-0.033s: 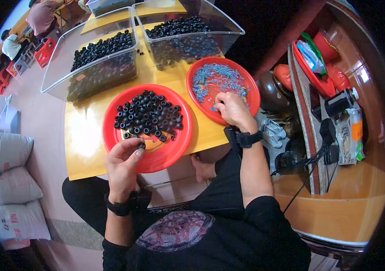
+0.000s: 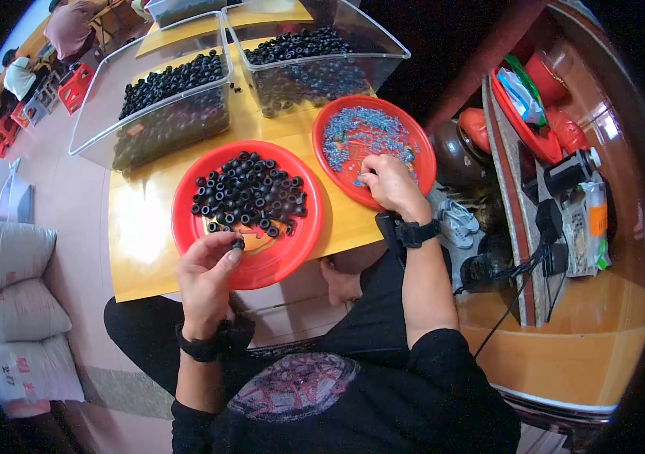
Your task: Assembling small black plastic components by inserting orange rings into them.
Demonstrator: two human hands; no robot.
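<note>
My left hand (image 2: 209, 278) pinches a small black ring-shaped part (image 2: 238, 244) between thumb and fingers, over the near rim of a red plate (image 2: 296, 257). Many like it, black and hollow, lie heaped in that plate (image 2: 251, 185). To the right, my right hand (image 2: 392, 184) reaches into a second red plate (image 2: 427, 163), its fingers bent together near the bottom. Small bluish, see-through pieces (image 2: 368, 129) are spread over this plate. Whatever is between the right fingertips is too small and too covered to name.
Two clear plastic bins (image 2: 173, 136) (image 2: 322, 79) of black parts stand behind the plates on the yellow tabletop (image 2: 141, 257). White sacks (image 2: 16, 310) are stacked at the left. On the right are a wooden cabinet (image 2: 564, 333), cables (image 2: 515, 265) and shoes (image 2: 458, 221). People sit far left.
</note>
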